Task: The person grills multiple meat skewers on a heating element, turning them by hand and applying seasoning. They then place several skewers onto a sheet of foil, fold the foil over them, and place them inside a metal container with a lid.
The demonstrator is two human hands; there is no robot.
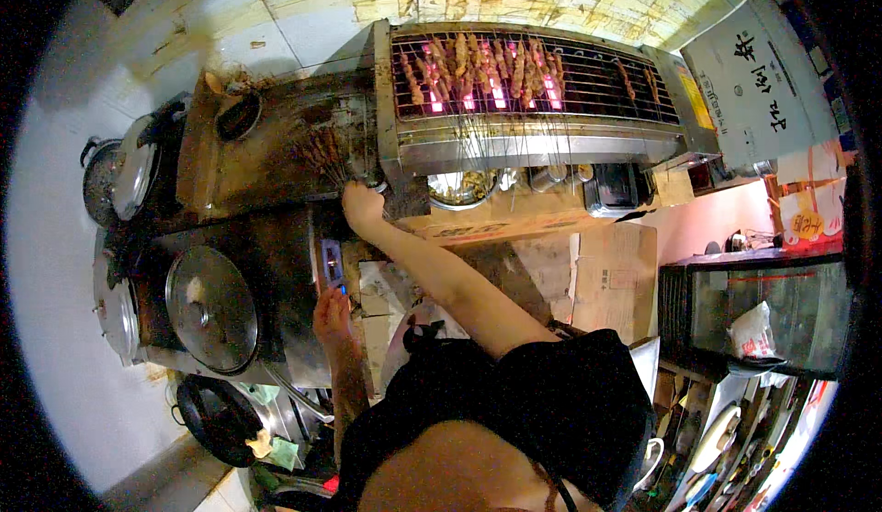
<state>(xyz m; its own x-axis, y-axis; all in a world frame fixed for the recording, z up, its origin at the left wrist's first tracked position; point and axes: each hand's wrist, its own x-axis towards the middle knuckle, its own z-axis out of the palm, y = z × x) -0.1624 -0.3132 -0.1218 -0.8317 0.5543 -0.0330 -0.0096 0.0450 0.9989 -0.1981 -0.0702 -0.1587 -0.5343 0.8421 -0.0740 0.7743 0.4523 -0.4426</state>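
Note:
My right hand (363, 207) is closed around the stick ends of a bunch of skewers (324, 152). Their dark, meat-laden ends lie over a greasy metal worktop (275, 167), left of an electric grill (537, 143). Many meat skewers (475, 64) rest on the grill's wire rack above glowing red heating elements, mostly on its left and middle. Two more lie apart at the rack's right end. My left hand (332, 313) is at the front edge of the cooking counter, just below a small lit control panel (332, 264); its grip is unclear.
A round glass lid (211, 309) covers a pot on the counter. Below the grill stand a metal bowl of food pieces (463, 188) and a black plastic tray (612, 189). A dark wok (217, 419) sits lower left, a glass-fronted cabinet (765, 312) at right.

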